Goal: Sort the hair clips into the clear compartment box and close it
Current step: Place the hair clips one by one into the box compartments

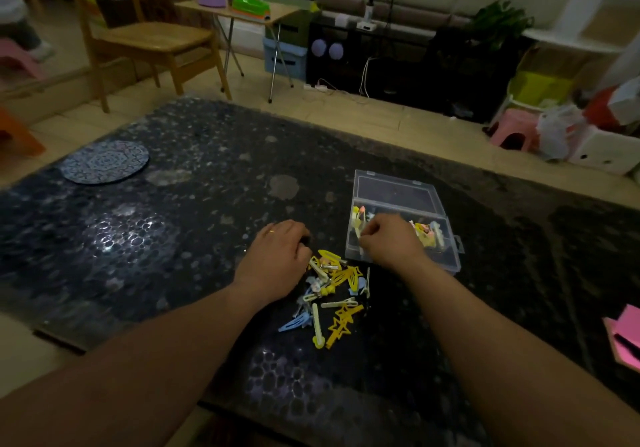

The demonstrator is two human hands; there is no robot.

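Clear compartment box, lid open, right of centre; hair clips heaped just lower left; left hand curled at heap's edge, right hand curled over box's left end, cannot tell grasps; mat far upper left.

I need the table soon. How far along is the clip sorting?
Partly done: some clips already lie in the box. In hand: the right hand is curled over its left compartment, the left hand at the pile; whether either holds a clip is hidden. Left: the pile and the open lid.
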